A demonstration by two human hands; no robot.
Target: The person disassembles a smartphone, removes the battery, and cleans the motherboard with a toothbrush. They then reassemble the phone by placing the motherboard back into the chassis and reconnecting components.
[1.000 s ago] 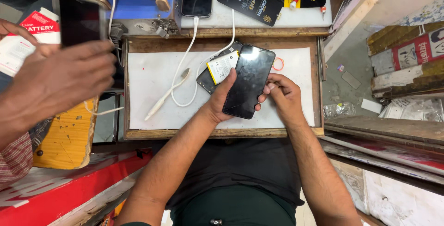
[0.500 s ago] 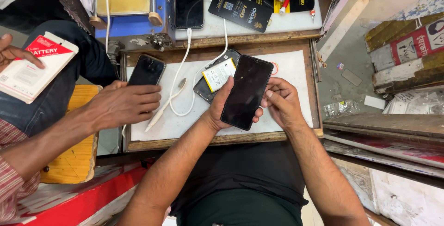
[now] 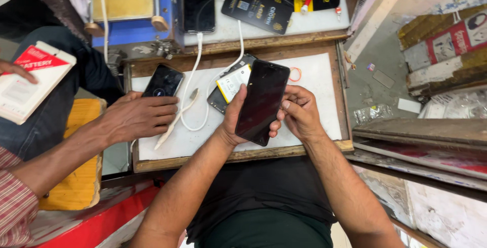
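**Second phone set down at left, dark phone held over worktop**

Since a second ago: co-worker's hand (image 3: 134, 118), then raised at far left with a small phone (image 3: 162, 81), now lowered flat onto the worktop (image 3: 314, 103), fingers just below that phone, which lies face up near the worktop's left edge with a faint mark lit on its screen. Boxed pack (image 3: 28, 80), red and white, now resting on a knee at far left under another fingertip. No change in the grip on the dark phone (image 3: 261, 101): same tilt, same place above the white mat, so work on it seemingly unbroken by the arrival.

Left hand (image 3: 233, 121) closed round the dark phone's left edge, thumb up along the side. Right hand (image 3: 299, 112) pinching the right edge, fingers curled behind. Both narrow, holding the phone between them.

Dark phone: glossy black face, screen off, no visible crack, tilted with top leaning right, lifted clear of the mat. Beneath it, partly hidden, an opened phone body (image 3: 231, 83) with white-and-yellow battery showing. White cable (image 3: 190, 98) looping across the mat between the two phones
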